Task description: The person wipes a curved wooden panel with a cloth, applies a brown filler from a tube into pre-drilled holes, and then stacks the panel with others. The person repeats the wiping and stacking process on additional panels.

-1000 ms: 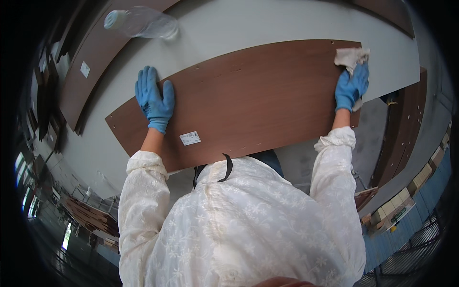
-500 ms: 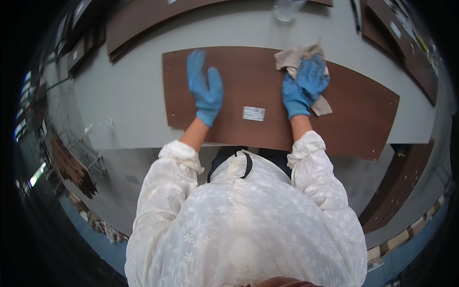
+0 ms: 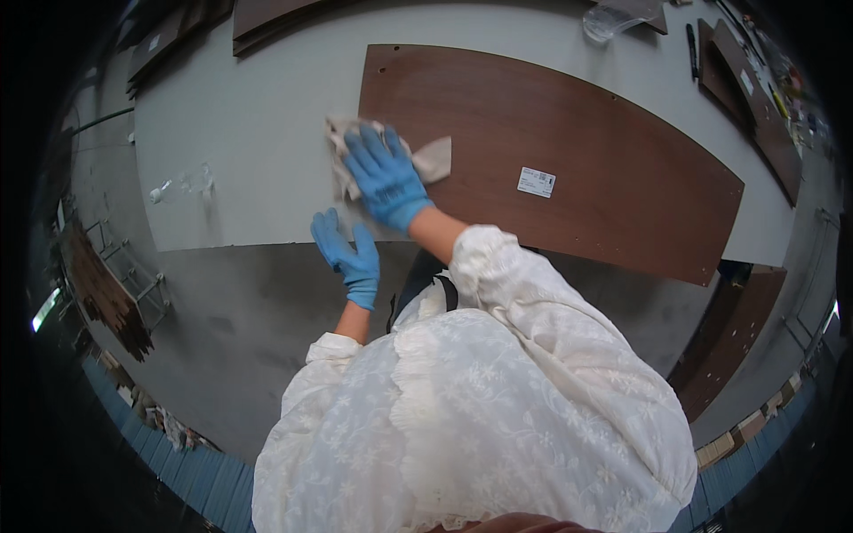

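Wiping apparently in hand: right hand point(image 3: 386, 182), fingers apart, flat over cloth point(image 3: 434, 160) at 9 o'clock of board point(image 3: 551, 133); left hand point(image 3: 348, 258) open-fingered; next stroke likely needs even pressure.

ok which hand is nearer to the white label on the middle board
Right: the right hand is on the cloth, left of the label; the left hand is farther left, at the near edge of the table.

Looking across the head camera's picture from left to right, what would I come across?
A clear plastic item, the left hand in a blue glove, the right hand in a blue glove, a white label, a clear bottle, a black stick, a stack of brown boards.
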Demonstrator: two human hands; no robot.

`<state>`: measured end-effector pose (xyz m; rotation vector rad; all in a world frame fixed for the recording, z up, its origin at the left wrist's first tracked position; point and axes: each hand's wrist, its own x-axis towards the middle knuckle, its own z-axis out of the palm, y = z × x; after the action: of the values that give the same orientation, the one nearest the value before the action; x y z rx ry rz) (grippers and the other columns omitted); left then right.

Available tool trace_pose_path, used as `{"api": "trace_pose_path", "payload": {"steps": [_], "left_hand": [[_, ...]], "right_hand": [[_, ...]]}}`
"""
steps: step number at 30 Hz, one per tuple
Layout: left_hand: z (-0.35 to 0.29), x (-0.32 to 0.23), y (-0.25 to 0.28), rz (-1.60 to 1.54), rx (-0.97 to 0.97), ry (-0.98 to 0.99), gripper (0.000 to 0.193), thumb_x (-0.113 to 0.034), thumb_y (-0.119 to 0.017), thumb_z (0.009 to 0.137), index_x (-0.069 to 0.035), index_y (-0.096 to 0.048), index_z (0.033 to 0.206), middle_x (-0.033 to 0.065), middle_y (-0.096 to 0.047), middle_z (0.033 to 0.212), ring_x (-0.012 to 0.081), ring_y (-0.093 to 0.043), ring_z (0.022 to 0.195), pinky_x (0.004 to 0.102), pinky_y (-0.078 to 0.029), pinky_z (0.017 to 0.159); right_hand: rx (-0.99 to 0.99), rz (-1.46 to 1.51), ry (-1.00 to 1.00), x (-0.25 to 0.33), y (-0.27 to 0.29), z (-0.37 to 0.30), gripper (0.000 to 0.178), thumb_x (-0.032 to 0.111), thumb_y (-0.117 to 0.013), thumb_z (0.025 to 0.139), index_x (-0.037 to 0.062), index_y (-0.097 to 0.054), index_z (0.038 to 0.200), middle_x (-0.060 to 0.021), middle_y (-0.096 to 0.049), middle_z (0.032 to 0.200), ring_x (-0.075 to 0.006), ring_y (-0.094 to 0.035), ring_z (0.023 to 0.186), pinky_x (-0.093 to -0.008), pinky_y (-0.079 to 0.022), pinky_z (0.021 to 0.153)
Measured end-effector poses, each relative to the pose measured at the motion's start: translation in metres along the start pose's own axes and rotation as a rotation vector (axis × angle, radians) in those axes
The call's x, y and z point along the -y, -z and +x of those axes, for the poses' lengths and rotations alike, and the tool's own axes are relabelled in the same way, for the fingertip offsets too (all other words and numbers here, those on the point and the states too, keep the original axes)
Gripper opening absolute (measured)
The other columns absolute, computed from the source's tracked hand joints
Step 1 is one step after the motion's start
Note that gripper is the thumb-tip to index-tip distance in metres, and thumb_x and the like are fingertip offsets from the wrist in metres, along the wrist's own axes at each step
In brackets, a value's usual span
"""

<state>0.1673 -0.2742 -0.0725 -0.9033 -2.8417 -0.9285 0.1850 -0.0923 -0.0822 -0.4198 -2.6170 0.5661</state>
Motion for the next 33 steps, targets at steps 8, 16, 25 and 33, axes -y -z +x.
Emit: {"api": "trace_pose_path", "payload": {"steps": [8,16,25,33], "left_hand": [[0.037,0.001,-0.011,-0.074,0.021,-0.197,0.055,-0.019,-0.068,0.093,0.008,-0.056,0.139,0.0325,-0.047,0.15,0.0486,-0.04,0.144,0.0566,-0.032,0.119],[0.051,-0.067,-0.043,-0.253,0.144,-0.355,0.059,-0.018,-0.07,0.09,0.006,-0.054,0.142,0.0323,-0.043,0.154,0.0497,-0.037,0.145,0.0576,-0.03,0.12],[0.078,-0.227,-0.126,-0.304,0.199,-0.614,0.062,-0.024,-0.07,0.091,0.0,-0.052,0.145,0.0301,-0.042,0.156,0.0504,-0.034,0.148,0.0586,-0.026,0.121],[0.087,-0.347,-0.258,-0.035,0.27,-0.617,0.059,-0.035,-0.062,0.094,0.0,-0.056,0.141,0.0283,-0.048,0.152,0.0476,-0.038,0.146,0.0582,-0.024,0.122]], "right_hand": [[0.228,-0.125,-0.075,-0.044,0.115,-0.186,0.059,0.022,-0.07,0.082,0.004,-0.064,0.138,-0.0202,-0.05,0.154,-0.0373,-0.047,0.144,-0.0569,-0.032,0.122],[-0.307,-0.649,-0.53,-0.183,0.273,-0.359,0.044,0.019,-0.061,0.097,-0.0007,-0.059,0.137,-0.023,-0.056,0.147,-0.04,-0.053,0.138,-0.055,-0.035,0.116],[-0.039,-0.226,-0.479,-0.138,0.193,-0.285,0.06,0.029,-0.071,0.085,0.0095,-0.06,0.14,-0.013,-0.047,0.16,-0.0338,-0.038,0.152,-0.0608,-0.016,0.126],[-0.336,-0.718,-0.858,-0.324,0.358,-0.429,0.057,0.027,-0.065,0.095,0.0065,-0.054,0.147,-0.0215,-0.047,0.157,-0.0391,-0.046,0.145,-0.0566,-0.034,0.118]]}}
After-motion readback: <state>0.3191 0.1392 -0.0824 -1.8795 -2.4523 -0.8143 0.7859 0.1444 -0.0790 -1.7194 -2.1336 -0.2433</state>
